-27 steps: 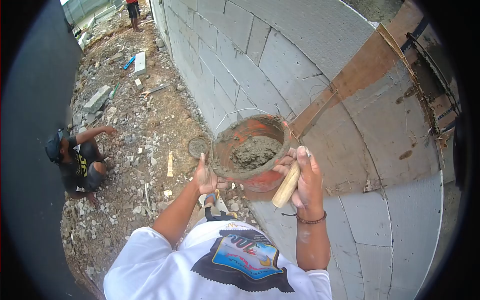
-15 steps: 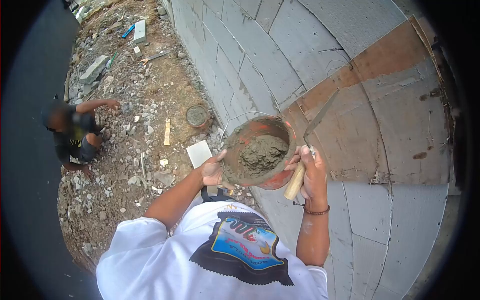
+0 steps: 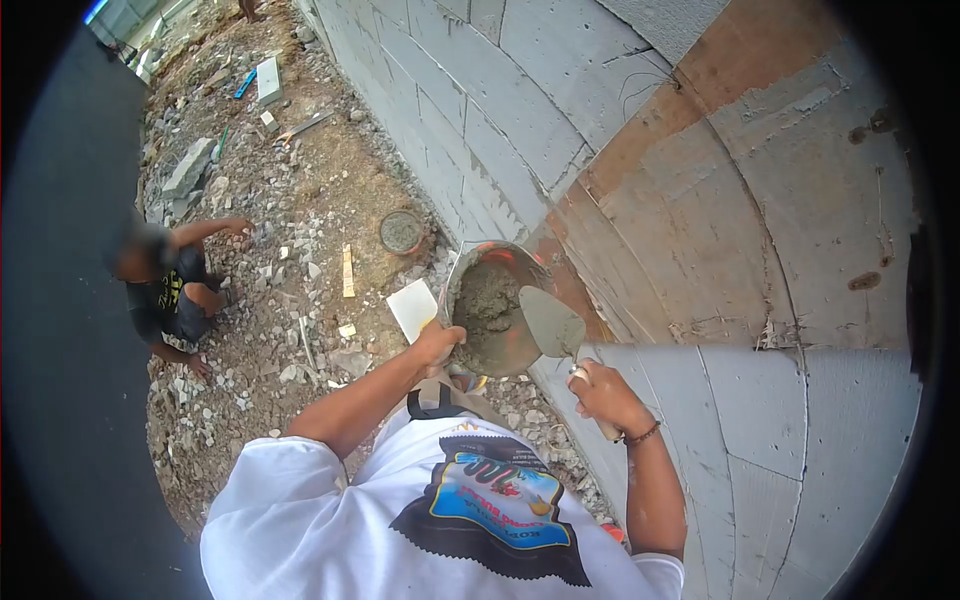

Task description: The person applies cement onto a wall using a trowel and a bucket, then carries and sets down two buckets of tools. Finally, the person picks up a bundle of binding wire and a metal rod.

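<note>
My left hand (image 3: 440, 346) grips the near-left rim of an orange bucket (image 3: 518, 362), its wall smeared with mortar. Grey wet mortar (image 3: 487, 296) lies inside, heaped toward the far side. In my right hand (image 3: 607, 392) is the wooden handle of a trowel (image 3: 552, 322). The trowel's flat blade extends over the bucket's right side, with a thin grey film on it. Whether the blade touches the mortar I cannot tell.
A grey block wall (image 3: 560, 70) with a brown board panel (image 3: 690, 220) rises on the right. Rubble ground holds a second mortar bucket (image 3: 402, 232), a white block piece (image 3: 412, 308), a wood strip (image 3: 348, 271) and a handsaw (image 3: 305, 128). Another person (image 3: 170, 290) crouches at left.
My right hand has come off the bucket's rim and swung the trowel blade over the bucket. My left hand has shifted from the bucket's side to a closed hold on the rim.
</note>
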Action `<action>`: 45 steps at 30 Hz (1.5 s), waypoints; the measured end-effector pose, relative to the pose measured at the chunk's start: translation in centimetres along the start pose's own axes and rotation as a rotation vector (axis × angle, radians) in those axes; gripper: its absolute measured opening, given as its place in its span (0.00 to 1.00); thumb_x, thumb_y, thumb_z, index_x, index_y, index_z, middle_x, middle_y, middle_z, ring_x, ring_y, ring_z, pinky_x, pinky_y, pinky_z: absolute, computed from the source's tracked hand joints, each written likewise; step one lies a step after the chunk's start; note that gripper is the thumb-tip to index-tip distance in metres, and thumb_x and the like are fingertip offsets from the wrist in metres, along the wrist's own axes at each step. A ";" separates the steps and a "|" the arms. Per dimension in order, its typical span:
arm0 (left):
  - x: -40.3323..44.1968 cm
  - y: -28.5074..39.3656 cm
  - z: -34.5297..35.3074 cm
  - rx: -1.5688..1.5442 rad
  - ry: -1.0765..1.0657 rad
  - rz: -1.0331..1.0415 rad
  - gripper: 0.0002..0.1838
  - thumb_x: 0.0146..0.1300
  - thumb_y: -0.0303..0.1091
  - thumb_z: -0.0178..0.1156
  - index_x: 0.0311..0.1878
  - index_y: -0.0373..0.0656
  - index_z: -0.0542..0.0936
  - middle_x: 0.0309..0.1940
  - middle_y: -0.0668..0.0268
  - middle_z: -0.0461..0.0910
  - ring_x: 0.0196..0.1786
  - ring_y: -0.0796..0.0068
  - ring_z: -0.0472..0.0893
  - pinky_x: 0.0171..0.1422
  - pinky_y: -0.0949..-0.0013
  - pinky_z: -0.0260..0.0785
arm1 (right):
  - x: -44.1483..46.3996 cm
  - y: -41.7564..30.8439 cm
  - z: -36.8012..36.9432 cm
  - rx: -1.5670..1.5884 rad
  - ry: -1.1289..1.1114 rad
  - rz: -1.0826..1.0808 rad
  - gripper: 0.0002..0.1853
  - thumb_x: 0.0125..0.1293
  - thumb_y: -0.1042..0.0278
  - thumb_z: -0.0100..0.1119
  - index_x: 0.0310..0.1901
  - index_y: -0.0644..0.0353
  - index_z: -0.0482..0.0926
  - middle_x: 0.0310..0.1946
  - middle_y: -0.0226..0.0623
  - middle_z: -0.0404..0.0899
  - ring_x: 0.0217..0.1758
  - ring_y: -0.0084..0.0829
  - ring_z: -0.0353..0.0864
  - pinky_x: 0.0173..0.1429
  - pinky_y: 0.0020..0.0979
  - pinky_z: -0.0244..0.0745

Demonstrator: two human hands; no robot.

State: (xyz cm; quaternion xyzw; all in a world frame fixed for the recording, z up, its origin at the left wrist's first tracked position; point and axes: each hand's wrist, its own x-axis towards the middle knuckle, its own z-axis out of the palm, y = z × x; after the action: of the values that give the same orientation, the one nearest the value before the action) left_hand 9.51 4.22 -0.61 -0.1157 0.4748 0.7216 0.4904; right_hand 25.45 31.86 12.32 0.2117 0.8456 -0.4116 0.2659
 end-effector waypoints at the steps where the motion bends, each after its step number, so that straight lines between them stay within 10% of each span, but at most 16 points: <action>1: -1.0 0.8 0.7 0.027 0.042 0.025 0.38 0.56 0.19 0.52 0.74 0.41 0.60 0.59 0.56 0.74 0.60 0.62 0.76 0.64 0.57 0.73 | 1.7 0.8 0.7 -0.110 -0.017 0.055 0.19 0.69 0.55 0.58 0.40 0.69 0.77 0.28 0.52 0.82 0.29 0.47 0.83 0.42 0.43 0.80; 12: -5.3 5.1 3.2 0.351 0.207 0.237 0.41 0.58 0.20 0.55 0.77 0.36 0.55 0.58 0.54 0.77 0.57 0.66 0.77 0.63 0.64 0.70 | 7.5 -13.8 6.7 -1.020 0.431 -0.475 0.09 0.60 0.70 0.61 0.39 0.64 0.83 0.34 0.38 0.85 0.36 0.38 0.89 0.37 0.35 0.84; 24: -7.6 8.8 3.7 0.318 0.293 0.261 0.49 0.56 0.18 0.53 0.82 0.46 0.46 0.68 0.49 0.68 0.65 0.61 0.72 0.70 0.66 0.63 | 3.4 -15.5 -0.3 -0.971 0.469 -0.529 0.11 0.64 0.65 0.59 0.43 0.63 0.81 0.42 0.43 0.82 0.46 0.44 0.85 0.41 0.40 0.83; 27: -7.1 8.2 3.1 0.502 0.307 0.328 0.51 0.55 0.18 0.54 0.82 0.50 0.44 0.73 0.44 0.61 0.73 0.54 0.64 0.76 0.63 0.56 | 3.3 -13.9 -3.1 -0.888 0.488 -0.281 0.14 0.63 0.61 0.60 0.41 0.65 0.84 0.40 0.48 0.85 0.44 0.47 0.87 0.41 0.43 0.82; 29: -7.3 8.1 3.2 0.641 0.323 0.382 0.53 0.54 0.18 0.54 0.83 0.53 0.43 0.75 0.41 0.56 0.78 0.50 0.58 0.79 0.62 0.52 | 5.6 -12.1 -2.3 -0.805 0.114 -0.030 0.17 0.63 0.58 0.61 0.38 0.67 0.86 0.38 0.57 0.85 0.43 0.52 0.87 0.45 0.46 0.82; 35: -9.0 8.7 4.2 0.913 0.208 0.440 0.54 0.58 0.25 0.58 0.82 0.70 0.41 0.77 0.28 0.31 0.81 0.34 0.37 0.83 0.55 0.42 | 7.4 -13.3 3.6 -0.477 0.101 -0.203 0.20 0.61 0.53 0.65 0.47 0.60 0.85 0.40 0.55 0.85 0.45 0.55 0.85 0.50 0.51 0.80; 45: -10.6 10.5 5.3 0.723 0.158 0.515 0.56 0.58 0.24 0.58 0.82 0.62 0.35 0.75 0.24 0.28 0.80 0.35 0.25 0.83 0.54 0.35 | 4.4 -16.9 3.0 -0.496 0.270 -0.297 0.17 0.66 0.55 0.61 0.46 0.61 0.84 0.39 0.53 0.85 0.44 0.55 0.84 0.50 0.50 0.78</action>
State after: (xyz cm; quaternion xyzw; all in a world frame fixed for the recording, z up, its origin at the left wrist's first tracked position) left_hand 7.79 1.42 14.89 0.1303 0.7458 0.5967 0.2660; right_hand 13.16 20.37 17.87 0.0673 0.9695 -0.1953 0.1317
